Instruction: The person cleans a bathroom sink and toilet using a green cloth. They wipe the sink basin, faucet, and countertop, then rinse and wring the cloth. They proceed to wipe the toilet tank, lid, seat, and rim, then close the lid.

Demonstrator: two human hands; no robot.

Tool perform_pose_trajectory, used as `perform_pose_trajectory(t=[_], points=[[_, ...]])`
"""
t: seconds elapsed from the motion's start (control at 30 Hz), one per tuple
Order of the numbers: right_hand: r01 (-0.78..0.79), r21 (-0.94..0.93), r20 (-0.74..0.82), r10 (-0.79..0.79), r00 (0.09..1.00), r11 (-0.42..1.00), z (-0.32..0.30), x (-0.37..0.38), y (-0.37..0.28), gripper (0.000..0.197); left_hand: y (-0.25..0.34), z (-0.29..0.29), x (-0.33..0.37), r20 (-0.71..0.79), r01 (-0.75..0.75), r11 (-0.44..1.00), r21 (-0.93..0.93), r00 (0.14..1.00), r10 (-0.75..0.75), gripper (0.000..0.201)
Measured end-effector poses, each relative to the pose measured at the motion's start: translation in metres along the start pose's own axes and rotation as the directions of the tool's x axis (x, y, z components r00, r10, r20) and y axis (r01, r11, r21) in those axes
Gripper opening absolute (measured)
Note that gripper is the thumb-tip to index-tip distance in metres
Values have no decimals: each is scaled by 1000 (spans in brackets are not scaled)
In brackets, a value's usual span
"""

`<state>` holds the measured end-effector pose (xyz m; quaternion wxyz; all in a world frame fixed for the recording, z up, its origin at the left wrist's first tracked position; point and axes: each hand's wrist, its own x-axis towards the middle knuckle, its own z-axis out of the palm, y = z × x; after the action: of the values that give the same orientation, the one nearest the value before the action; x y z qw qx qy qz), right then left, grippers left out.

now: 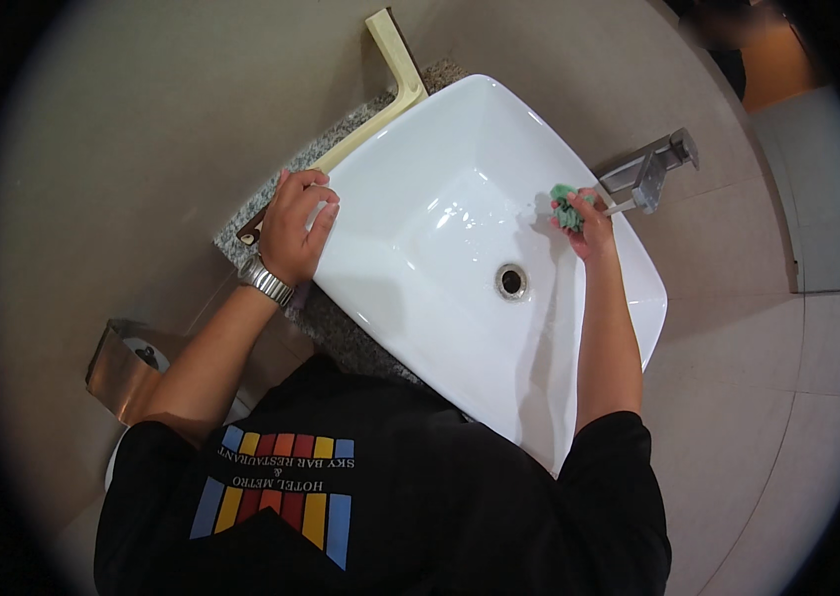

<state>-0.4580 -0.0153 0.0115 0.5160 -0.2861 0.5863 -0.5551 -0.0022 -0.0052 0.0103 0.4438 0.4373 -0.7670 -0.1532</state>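
Note:
My right hand (591,224) is closed on a crumpled green scrubbing pad (567,211) at the right inner side of the white sink (390,298). Just beside that hand is the chrome faucet (650,177), and a pale streak, seemingly water, runs from its spout toward my fingers. My left hand (299,223), with a metal watch at the wrist, rests at the basin's left corner. Its fingers lie over a cream L-shaped bar (365,131) along the counter edge, thumb apart. Drops of water glisten in the bowl around the drain (510,282).
Speckled granite counter (346,328) shows around the sink's left side. A metal paper holder with a roll (147,355) is at the lower left, by my left forearm. Beige tiled wall (728,238) rises behind the faucet. Dark and orange shapes at the upper right are blurred.

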Motion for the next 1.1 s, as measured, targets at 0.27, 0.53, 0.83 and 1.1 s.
perform_pose_trajectory(t=[0.27,0.53,0.83,1.1], points=[[99,28,-119,-96,988,995,3,7,-10,31,0,0,-1,0,-4,1000,-11,1000,4,15],[110,-75,-288,-127,949,991,0,-13,-9,38,-1,0,0,17,-11,1000,-7,1000,12,14],[416,-835,-5,-762,648,359,-56,-51,11,44,1,-2,1,35,11,1000,10,999,-11,13],[-31,-996,-84,-808,583,81,-10,28,93,68,5,-1,3,45,38,999,-29,998,-37,12]])
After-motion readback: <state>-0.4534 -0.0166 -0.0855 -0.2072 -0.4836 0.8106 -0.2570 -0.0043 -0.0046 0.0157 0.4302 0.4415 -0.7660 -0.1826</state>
